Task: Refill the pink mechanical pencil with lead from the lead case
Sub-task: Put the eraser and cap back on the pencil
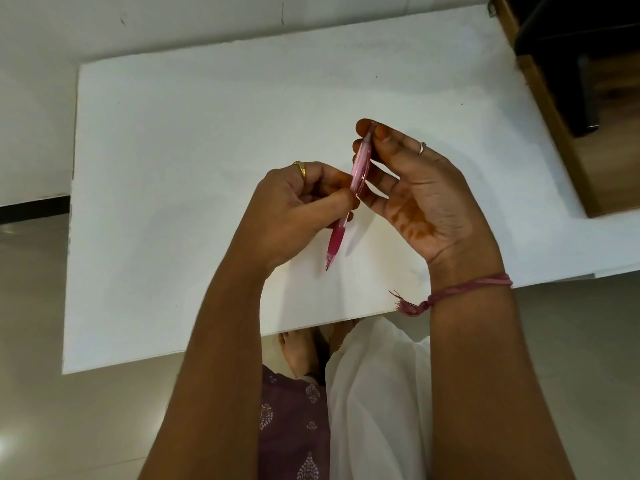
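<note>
The pink mechanical pencil [356,181] is held above the white table [194,168], nearly upright, its metal tip pointing down and toward me. My left hand [294,209] pinches the barrel at its middle between thumb and fingers. My right hand [422,195] has its palm turned toward me, and its thumb and fingertips pinch the pencil's top end. No lead case shows anywhere in the view.
A wooden piece of furniture [554,98] stands at the table's far right corner. The table's near edge runs just below my wrists, with my lap and feet under it. Pale floor tiles surround the table.
</note>
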